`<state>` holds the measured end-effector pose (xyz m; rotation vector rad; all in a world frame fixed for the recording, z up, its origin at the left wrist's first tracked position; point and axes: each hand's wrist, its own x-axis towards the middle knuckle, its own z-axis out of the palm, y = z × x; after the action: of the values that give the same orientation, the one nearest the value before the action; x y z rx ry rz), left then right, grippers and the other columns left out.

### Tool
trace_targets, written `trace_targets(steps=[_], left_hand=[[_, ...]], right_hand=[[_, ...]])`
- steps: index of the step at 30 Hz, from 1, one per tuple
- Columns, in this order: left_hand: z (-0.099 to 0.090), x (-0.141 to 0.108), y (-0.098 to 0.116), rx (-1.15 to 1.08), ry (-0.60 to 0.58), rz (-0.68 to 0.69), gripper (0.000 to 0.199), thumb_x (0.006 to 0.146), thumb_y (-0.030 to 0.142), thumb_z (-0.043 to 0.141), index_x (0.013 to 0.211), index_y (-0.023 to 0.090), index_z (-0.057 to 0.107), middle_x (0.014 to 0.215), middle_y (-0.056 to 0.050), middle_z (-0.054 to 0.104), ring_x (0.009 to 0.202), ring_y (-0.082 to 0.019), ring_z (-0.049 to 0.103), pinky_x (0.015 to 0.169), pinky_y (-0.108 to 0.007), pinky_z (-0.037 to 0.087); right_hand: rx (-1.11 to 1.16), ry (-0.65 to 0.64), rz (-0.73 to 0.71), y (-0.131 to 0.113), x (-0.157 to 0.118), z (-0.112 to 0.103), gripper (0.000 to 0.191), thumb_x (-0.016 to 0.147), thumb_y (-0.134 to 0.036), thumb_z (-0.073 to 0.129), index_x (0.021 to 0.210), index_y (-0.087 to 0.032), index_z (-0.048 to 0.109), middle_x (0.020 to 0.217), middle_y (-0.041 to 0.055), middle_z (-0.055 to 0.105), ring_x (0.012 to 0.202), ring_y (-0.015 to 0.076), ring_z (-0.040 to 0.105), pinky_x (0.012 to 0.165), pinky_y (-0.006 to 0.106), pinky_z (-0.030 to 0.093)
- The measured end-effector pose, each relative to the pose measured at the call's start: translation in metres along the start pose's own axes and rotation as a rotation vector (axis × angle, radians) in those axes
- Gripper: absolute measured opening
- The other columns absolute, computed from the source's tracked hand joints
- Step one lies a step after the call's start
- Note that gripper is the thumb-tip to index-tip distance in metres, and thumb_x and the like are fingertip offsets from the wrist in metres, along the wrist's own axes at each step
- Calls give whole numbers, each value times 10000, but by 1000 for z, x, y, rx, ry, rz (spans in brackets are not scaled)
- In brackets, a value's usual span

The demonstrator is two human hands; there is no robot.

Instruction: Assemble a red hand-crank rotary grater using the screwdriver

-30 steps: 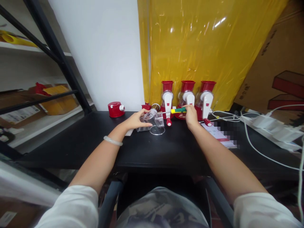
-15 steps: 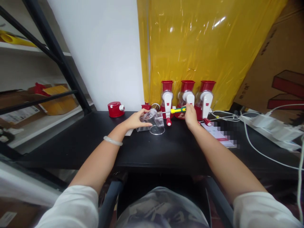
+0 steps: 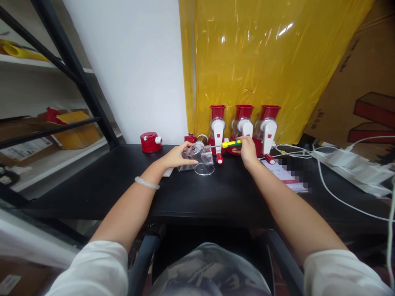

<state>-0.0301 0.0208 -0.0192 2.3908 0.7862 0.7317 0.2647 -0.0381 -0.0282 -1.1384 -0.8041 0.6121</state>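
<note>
"Only the screwdriver has visibly moved: its handle has rolled and shows more yellow than a second ago. Both arms are almost where they were."

"How does the right grip stand?"

"Closed around the end of that yellow-and-green handle. The shank points away from it toward the left grip and meets the clear plastic housing. Whether the tip sits in a screw is too small to tell."

"And the left one?"

"Holding the housing, thumb on the near side, fingers over the far side. The housing lies at its fingertips, low over the black counter. Just beyond them is a gold-coloured drum; I can't tell if it's attached."

"What else is around?"

"Behind the right grip stand three rotary graters with red hoppers and white cranks, the middle one partly hidden by it. A red base sits apart, left of the left grip. Right of the right grip, near its wrist, lies a flat lit screen, and farther out a white power strip."
</note>
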Motion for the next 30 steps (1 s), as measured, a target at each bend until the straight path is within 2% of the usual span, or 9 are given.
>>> trace_targets(steps=[4,9,11,13,17,20,25,30], left_hand=[[-1,0,1,8,-2,-3,739,709,442,804,1342,228,486,1247,-142,660,1130,-308,642,962,-464,475],[0,0,1,7,-2,-10,743,708,447,806,1341,223,488,1238,-140,664,1125,-308,644,960,-458,477],[0,0,1,0,-2,-11,748,708,447,807,1344,222,484,1250,-140,659,1133,-306,640,964,-453,475],[0,0,1,-3,-5,-15,756,707,448,808,1348,219,479,1247,-138,661,1128,-303,642,961,-448,476],[0,0,1,-12,-4,-18,749,706,434,810,1347,224,484,1238,-134,667,1124,-300,643,958,-442,477],[0,0,1,-19,-1,-23,746,704,421,811,1348,230,487,1269,-141,653,1139,-304,637,963,-447,474],[0,0,2,-2,12,-14,736,699,426,811,1332,217,498,1270,-151,650,1135,-314,639,949,-455,480],[-1,0,4,8,2,-27,746,702,438,810,1340,215,494,1269,-154,650,1138,-316,639,951,-454,480]], right_hand=[[-40,-5,-55,4,2,-1,68,845,-262,475,839,-217,526,627,-50,588,442,102,568,432,222,472],[-121,-14,-104,9,4,-4,266,874,-485,509,821,-224,504,479,-70,508,401,124,537,430,241,467],[-101,-15,-107,9,4,-4,311,877,-530,483,828,-224,514,503,-58,527,411,132,546,446,263,488],[-48,-21,-102,10,4,-5,313,881,-522,456,845,-221,532,587,-37,573,442,134,567,477,288,518],[65,-45,-99,12,5,-5,215,856,-400,450,865,-216,561,764,-14,607,568,140,627,550,320,570],[92,-45,-93,12,6,-5,157,824,-326,462,859,-215,568,788,-13,607,605,140,639,555,314,576],[50,-29,-70,10,6,-2,142,849,-351,511,882,-215,536,675,-36,610,449,110,577,494,280,539],[-38,-44,-113,14,9,-4,372,833,-591,571,876,-227,504,474,-83,502,396,116,539,430,234,472]])
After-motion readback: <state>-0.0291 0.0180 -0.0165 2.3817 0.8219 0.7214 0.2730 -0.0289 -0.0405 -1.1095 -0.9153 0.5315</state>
